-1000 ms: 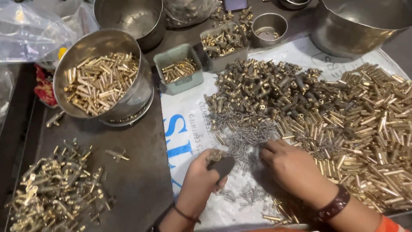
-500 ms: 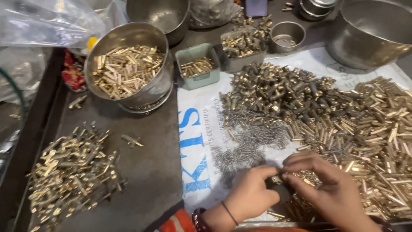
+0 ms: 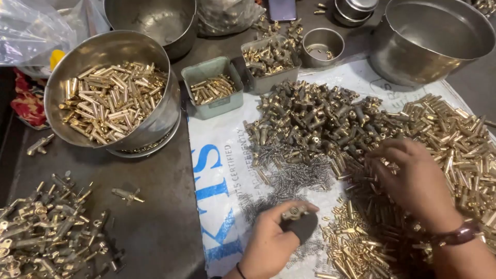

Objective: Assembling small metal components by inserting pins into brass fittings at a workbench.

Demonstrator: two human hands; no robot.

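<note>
My left hand [image 3: 273, 242] grips a small brass fitting [image 3: 294, 212] together with a dark rounded piece [image 3: 304, 227], low on the white printed sheet [image 3: 217, 170]. Just above it lies a patch of small grey springs [image 3: 289, 178]. My right hand [image 3: 413, 181] rests palm down, fingers spread, on a heap of brass pins [image 3: 454, 150]; I cannot see whether its fingertips pinch one. A pile of darker brass fittings [image 3: 310, 116] lies behind the springs.
A steel bowl of brass pins [image 3: 111, 95] stands at left. Nearby are a green tray of pins [image 3: 213, 88], a grey tray of fittings [image 3: 269, 57], a small steel cup [image 3: 323, 46] and a large steel pot [image 3: 434, 39]. Assembled brass parts [image 3: 41, 227] lie bottom left.
My hands have drawn apart: the right hand moved right onto the pin heap, the left stays low with the fitting. The view has shifted and come closer.
</note>
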